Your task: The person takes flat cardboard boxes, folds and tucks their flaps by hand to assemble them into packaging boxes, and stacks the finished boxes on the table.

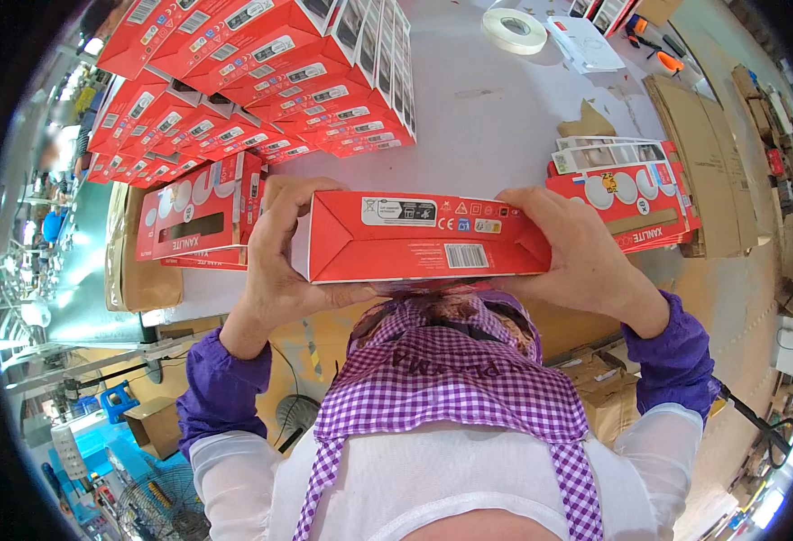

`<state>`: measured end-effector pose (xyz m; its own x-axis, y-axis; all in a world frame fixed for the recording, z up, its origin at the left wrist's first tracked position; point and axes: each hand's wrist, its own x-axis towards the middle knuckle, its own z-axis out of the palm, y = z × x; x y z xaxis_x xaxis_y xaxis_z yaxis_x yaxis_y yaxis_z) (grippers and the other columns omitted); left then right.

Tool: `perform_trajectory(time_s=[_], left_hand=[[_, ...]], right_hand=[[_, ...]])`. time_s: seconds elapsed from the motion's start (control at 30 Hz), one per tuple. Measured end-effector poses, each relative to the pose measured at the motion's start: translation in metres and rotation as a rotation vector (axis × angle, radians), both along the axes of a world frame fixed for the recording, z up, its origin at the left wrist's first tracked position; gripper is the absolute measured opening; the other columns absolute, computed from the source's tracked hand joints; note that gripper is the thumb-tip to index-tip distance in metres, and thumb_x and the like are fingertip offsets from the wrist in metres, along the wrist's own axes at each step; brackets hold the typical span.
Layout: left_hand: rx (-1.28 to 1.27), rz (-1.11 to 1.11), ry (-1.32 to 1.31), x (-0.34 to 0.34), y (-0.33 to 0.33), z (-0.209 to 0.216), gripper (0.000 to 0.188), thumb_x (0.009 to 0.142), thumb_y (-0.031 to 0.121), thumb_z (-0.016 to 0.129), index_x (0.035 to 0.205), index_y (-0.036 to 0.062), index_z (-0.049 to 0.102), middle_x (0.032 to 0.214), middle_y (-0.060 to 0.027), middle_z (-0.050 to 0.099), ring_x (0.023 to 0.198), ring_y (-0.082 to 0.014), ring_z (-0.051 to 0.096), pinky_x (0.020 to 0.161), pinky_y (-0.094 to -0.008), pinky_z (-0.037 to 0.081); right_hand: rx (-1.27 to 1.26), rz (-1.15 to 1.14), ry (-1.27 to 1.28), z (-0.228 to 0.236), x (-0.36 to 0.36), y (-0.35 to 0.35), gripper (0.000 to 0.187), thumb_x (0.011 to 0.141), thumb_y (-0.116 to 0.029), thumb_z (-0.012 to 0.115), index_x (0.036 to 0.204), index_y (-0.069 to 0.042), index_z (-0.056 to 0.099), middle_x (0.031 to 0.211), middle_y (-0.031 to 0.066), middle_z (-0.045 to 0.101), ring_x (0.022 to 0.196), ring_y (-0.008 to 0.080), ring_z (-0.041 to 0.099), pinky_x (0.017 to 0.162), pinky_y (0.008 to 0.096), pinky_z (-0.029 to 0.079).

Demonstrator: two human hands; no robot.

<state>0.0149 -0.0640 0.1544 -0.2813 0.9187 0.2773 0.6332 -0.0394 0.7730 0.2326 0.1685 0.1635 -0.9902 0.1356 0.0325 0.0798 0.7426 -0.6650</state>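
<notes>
The table (478,99) leaves a bare strip in front of the person, probably because the goods are kept to either side so the hands have room to work. The big stack of red boxes (261,81) stands at the far left in close rows, narrow printed faces showing, likely to save space and keep them steady. The red sleeves (617,194), which look flat, lie overlapped at the right, perhaps to stay within easy reach. The held box (369,243) is between the two hands, just in front of the apron (451,379), its narrow printed face turned up, seemingly so that side can be seen. The left hand (275,257) grips its left end and the right hand (586,257) its right end, set wide apart with fingers at the far edge and thumbs at the near one, presumably to keep it level
</notes>
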Motion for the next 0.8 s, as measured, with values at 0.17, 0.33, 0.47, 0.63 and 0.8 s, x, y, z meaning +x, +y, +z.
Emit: perform_trajectory(time_s=[0.17, 0.33, 0.47, 0.63, 0.8], left_hand=[[0.168, 0.015, -0.376, 0.012, 0.007, -0.002, 0.085, 0.057, 0.021, 0.092, 0.126, 0.0004, 0.048, 0.117, -0.0109, 0.057, 0.108, -0.0182, 0.057, 0.089, -0.0326, 0.047], [0.116, 0.047, 0.019, 0.019, 0.008, 0.029, 0.086, 0.059, 0.025, 0.09, 0.13, 0.0013, 0.048, 0.121, -0.015, 0.058, 0.108, -0.0257, 0.061, 0.089, -0.036, 0.049], [0.214, 0.194, 0.096, 0.029, 0.008, 0.054, 0.078, 0.068, 0.026, 0.083, 0.133, 0.0028, 0.046, 0.117, -0.0195, 0.059, 0.104, -0.0365, 0.06, 0.088, -0.0408, 0.048], [0.459, 0.25, 0.425, 0.059, -0.037, 0.042, 0.048, 0.077, 0.018, 0.077, 0.119, 0.0031, 0.06, 0.109, -0.0133, 0.059, 0.095, -0.0266, 0.06, 0.08, -0.0387, 0.048], [0.329, 0.254, 0.35, 0.072, -0.074, -0.02, 0.027, 0.078, 0.013, 0.075, 0.101, 0.0042, 0.064, 0.101, -0.0106, 0.063, 0.082, -0.0244, 0.063, 0.07, -0.0338, 0.05]], right_hand=[[-0.152, 0.018, 0.041, 0.0, -0.007, 0.003, 0.08, 0.058, -0.026, 0.087, 0.125, -0.004, 0.048, 0.114, 0.0161, 0.058, 0.102, 0.0356, 0.059, 0.088, 0.0416, 0.045], [-0.055, 0.105, 0.057, 0.03, -0.022, -0.013, 0.081, 0.06, -0.017, 0.085, 0.13, -0.003, 0.046, 0.124, 0.0161, 0.054, 0.115, 0.0293, 0.054, 0.099, 0.0364, 0.042], [-0.597, 0.073, 0.118, -0.001, -0.042, -0.014, 0.068, 0.072, -0.016, 0.077, 0.13, 0.0, 0.045, 0.111, 0.0113, 0.059, 0.105, 0.0259, 0.059, 0.091, 0.0372, 0.047], [-1.149, -0.204, 0.09, -0.045, -0.073, -0.045, 0.049, 0.081, -0.013, 0.067, 0.124, -0.002, 0.049, 0.105, 0.0037, 0.06, 0.094, 0.016, 0.06, 0.08, 0.0332, 0.051], [-1.596, -0.227, -0.133, -0.103, -0.154, -0.127, 0.024, 0.089, -0.018, 0.063, 0.108, -0.005, 0.055, 0.096, 0.0026, 0.062, 0.079, 0.0128, 0.061, 0.065, 0.0287, 0.05]])
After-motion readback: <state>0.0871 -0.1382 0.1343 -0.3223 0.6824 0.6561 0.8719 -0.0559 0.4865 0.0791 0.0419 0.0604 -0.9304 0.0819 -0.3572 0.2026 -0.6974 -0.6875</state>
